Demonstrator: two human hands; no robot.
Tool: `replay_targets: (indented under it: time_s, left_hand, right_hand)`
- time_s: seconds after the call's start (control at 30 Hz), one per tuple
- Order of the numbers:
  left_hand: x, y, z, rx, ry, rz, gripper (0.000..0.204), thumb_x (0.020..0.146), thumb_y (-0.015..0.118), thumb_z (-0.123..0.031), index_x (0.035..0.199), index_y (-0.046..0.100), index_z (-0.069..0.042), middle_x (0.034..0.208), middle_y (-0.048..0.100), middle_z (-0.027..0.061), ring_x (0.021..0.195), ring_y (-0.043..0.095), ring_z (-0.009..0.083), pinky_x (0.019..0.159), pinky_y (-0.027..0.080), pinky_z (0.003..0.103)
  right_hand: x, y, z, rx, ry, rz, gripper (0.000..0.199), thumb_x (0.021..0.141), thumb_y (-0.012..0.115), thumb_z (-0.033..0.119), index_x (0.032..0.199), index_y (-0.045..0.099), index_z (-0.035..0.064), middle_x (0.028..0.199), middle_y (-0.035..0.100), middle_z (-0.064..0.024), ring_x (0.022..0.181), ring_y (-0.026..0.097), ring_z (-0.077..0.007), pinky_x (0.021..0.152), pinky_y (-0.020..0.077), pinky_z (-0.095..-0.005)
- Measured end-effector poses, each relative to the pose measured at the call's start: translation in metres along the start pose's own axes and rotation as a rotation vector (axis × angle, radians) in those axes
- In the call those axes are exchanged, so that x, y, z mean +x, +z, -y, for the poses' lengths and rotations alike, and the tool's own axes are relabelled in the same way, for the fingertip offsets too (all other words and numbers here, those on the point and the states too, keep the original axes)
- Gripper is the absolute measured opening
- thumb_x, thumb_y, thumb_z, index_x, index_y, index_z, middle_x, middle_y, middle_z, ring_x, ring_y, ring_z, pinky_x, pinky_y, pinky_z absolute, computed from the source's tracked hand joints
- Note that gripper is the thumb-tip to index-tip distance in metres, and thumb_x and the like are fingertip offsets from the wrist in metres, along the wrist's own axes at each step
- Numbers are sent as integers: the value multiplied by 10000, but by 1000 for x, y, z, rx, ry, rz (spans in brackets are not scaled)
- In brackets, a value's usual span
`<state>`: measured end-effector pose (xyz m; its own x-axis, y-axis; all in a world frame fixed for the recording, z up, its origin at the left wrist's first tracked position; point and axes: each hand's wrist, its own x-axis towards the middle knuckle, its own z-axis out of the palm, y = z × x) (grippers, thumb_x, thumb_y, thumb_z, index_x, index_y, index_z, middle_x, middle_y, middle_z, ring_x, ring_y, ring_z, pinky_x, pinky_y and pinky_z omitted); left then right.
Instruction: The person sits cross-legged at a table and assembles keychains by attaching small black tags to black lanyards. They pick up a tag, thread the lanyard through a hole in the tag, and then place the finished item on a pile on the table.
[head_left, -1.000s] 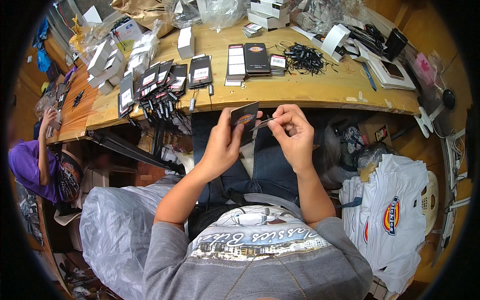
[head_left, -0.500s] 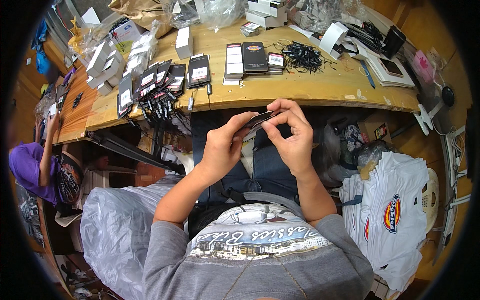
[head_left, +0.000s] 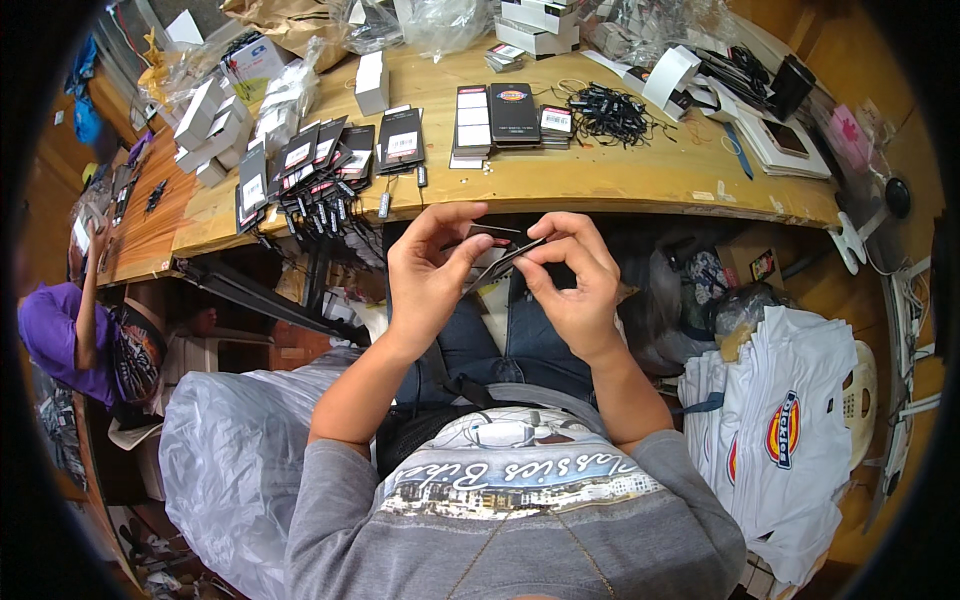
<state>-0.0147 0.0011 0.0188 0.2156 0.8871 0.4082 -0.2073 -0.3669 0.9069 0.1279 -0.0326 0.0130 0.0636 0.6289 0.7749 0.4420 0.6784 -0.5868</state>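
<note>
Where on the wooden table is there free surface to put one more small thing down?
The bare strip of the wooden table along its front edge, below the tangle of black cords and right of the stacked black cards, is free. The left end is crowded with fanned black tags and white boxes; the back is filled with plastic bags.
</note>
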Motion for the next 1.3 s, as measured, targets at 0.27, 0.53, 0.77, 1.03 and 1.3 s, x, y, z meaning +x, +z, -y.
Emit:
replay_targets:
  time_s: [0.27, 0.53, 0.77, 1.03, 1.3]
  left_hand:
    - [-5, 0, 3, -111, 60, 74, 80, 711, 557, 35, 791, 557, 45, 825, 545, 89, 744, 510, 119, 666, 413, 216]
    - [-2, 0, 3, 87, 278, 151, 94, 678, 541, 74, 759, 560, 32, 767, 557, 95, 725, 536, 162, 638, 426, 239]
    - [6, -8, -7, 210, 291, 332, 75, 690, 531, 64, 755, 556, 34, 778, 557, 85, 736, 540, 154, 648, 424, 232]
    - [7, -10, 6, -295, -206, 315, 83, 726, 570, -39, 788, 552, 12, 779, 531, 34, 733, 498, 91, 660, 401, 211]
    - [4, -3, 7, -42, -120, 314, 88, 779, 512, -65, 781, 511, 24, 756, 517, 8, 701, 448, 49, 641, 381, 183]
  right_hand:
    - [-1, -1, 5, -64, -32, -37, 130, 594, 637, -23, 683, 546, 5, 871, 492, -97, 755, 494, -194, 663, 404, -275]
    - [0, -3, 6, -40, -11, -11, 141, 586, 632, -15, 661, 520, 24, 865, 525, -81, 734, 518, -212, 625, 407, -274]
    - [1, -8, 2, 114, 48, 86, 127, 622, 614, -37, 690, 512, -4, 813, 537, -106, 755, 526, -198, 677, 411, -269]
    - [4, -3, 1, 115, -59, 128, 165, 595, 635, -33, 685, 503, 9, 784, 532, -98, 706, 533, -206, 611, 424, -266]
    - [0, 2, -4, 410, 157, 123, 217, 600, 620, -56, 781, 519, 7, 770, 524, -84, 699, 527, -194, 619, 424, -254]
